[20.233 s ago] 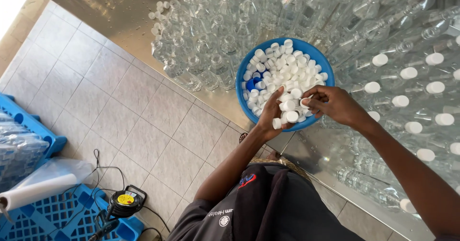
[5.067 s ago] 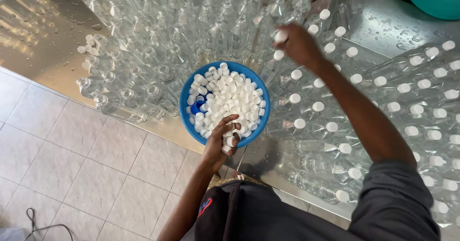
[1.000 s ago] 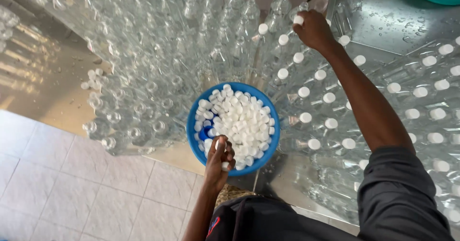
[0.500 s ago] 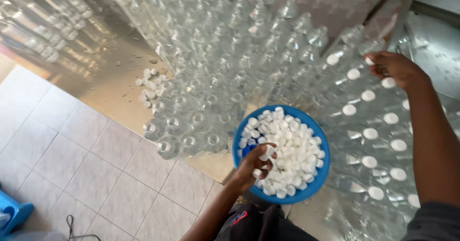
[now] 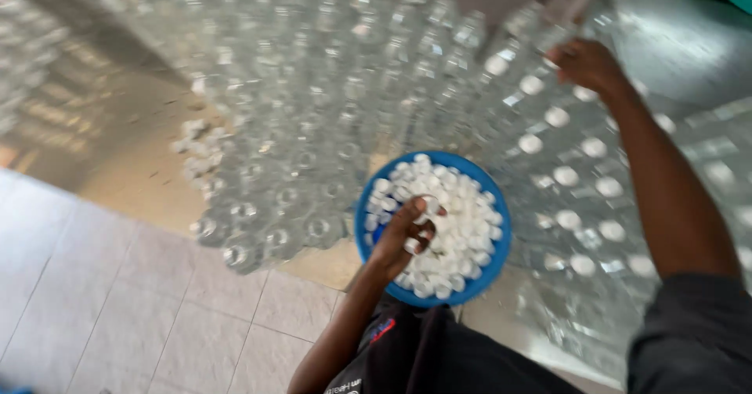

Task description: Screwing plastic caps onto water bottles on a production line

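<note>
White caps (image 5: 450, 229) heaped in blue bowl (image 5: 501, 241), set among clear bottles (image 5: 313, 128) for easy reach. Left hand (image 5: 403, 237) in the bowl, fingers closed around a few caps. Right hand (image 5: 586, 63) stretched to far capped bottles (image 5: 568, 176); grip blurred, cannot tell.

Clear glossy plastic bottles (image 5: 329, 128); matt white caps (image 5: 454, 229); blue plastic bowl (image 5: 492, 272); shiny metal table (image 5: 689, 49).
</note>
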